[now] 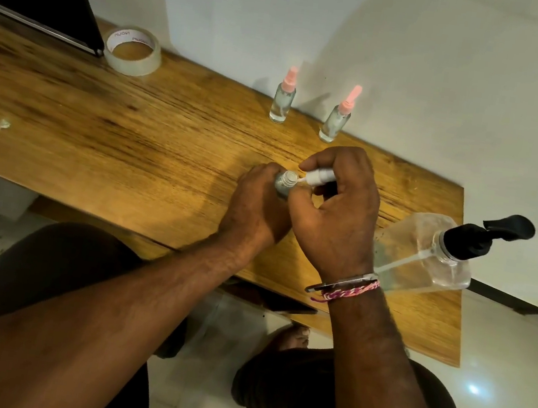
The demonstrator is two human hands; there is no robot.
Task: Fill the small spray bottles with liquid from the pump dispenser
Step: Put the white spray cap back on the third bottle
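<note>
On the wooden tabletop (106, 118), the left hand (257, 202) wraps its fingers round an uncapped small spray bottle (285, 182), its open neck up. The right hand (336, 206), at 3 o'clock and touching it, pinches a white sprayer cap (320, 178) tilted at the neck. Two pink-capped spray bottles (283, 97) stand at 12 o'clock by the wall; the pump dispenser (433, 251) stands at 4 o'clock; a tape roll (133, 50) lies at 10 o'clock.

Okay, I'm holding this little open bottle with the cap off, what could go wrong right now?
The bottle is open in your left hand; a tilt or squeeze could spill it onto the table. The white cap in your right hand comes in at an angle, so it may go on crooked. Your right forearm is close to the dispenser near the table's edge and could knock it.
</note>
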